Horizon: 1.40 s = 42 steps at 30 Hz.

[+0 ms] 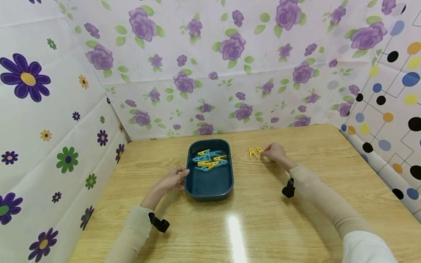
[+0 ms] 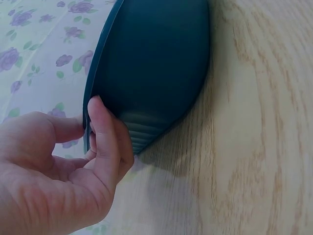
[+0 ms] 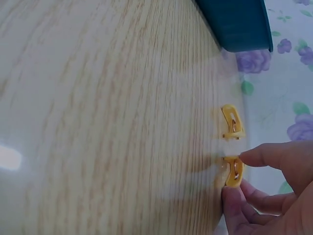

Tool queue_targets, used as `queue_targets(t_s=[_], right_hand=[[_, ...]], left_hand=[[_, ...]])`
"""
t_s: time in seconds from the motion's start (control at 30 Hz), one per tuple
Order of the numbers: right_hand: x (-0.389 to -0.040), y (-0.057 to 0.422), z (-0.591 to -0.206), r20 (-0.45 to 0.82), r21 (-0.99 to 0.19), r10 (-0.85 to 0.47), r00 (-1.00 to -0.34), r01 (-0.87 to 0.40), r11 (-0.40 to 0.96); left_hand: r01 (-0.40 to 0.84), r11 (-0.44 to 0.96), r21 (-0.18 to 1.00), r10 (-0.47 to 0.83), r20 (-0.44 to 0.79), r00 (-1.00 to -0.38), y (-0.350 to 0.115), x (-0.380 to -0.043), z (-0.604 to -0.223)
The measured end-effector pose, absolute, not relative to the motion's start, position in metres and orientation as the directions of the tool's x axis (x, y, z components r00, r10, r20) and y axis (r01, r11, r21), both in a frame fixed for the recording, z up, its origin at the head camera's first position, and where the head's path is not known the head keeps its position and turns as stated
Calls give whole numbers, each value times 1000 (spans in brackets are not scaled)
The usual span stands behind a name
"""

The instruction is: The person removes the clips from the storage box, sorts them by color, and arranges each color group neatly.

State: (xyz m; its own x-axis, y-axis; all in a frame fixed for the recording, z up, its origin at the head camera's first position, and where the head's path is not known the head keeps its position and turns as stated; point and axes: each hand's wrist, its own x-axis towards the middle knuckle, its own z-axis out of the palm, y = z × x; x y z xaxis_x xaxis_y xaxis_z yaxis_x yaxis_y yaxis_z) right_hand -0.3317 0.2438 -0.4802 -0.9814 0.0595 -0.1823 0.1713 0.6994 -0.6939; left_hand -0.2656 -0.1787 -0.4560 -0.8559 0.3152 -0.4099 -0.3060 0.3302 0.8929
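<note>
A dark teal plastic bin (image 1: 208,186) stands on the table with several yellow and blue clothespins (image 1: 210,159) piled in its far half. My left hand (image 1: 171,179) grips its left rim, thumb at the top edge and fingers curled against the outer wall, as the left wrist view shows on the bin (image 2: 156,58). To the right of the bin, my right hand (image 1: 275,152) pinches a yellow clothespin (image 3: 235,172) between thumb and fingers, low at the tabletop. Beside it lies a second yellow clothespin (image 1: 252,153), apart from the fingers.
The wood-grain table (image 1: 263,219) runs back to a wall of purple-flowered cloth (image 1: 197,84). Cloth with large flowers (image 1: 65,160) hangs at the left, dotted cloth (image 1: 388,117) at the right. Both wrists carry small black cameras, such as the right one (image 1: 288,188).
</note>
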Motion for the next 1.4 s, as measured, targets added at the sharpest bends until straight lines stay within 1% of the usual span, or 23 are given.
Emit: queue_targets(t_s=[0.27,1.0,1.2,1.33,1.4], right_hand=[[-334,244,-478,-189,-683,1,-982,132,719],[-338,242,-480,-242,-690,19,-970,185,700],[-342,242,-482,-235,-686,1,-972,167,709],[-343,244,-482,-247,-704,-18,-969,167,690],[-341,243,-478,-232,-710,-35,-972,145,689]], left_hand=[[-303,329,894,316,-407,-857,-180,-266,-455],[-313,311,897,324,-410,-852,-181,-266,-460],[-308,301,902,333,-402,-853,-182,-265,-462],[-310,297,903,339,-403,-850,-182,-266,-462],[-310,299,903,339,-404,-850,-182,-266,-462]])
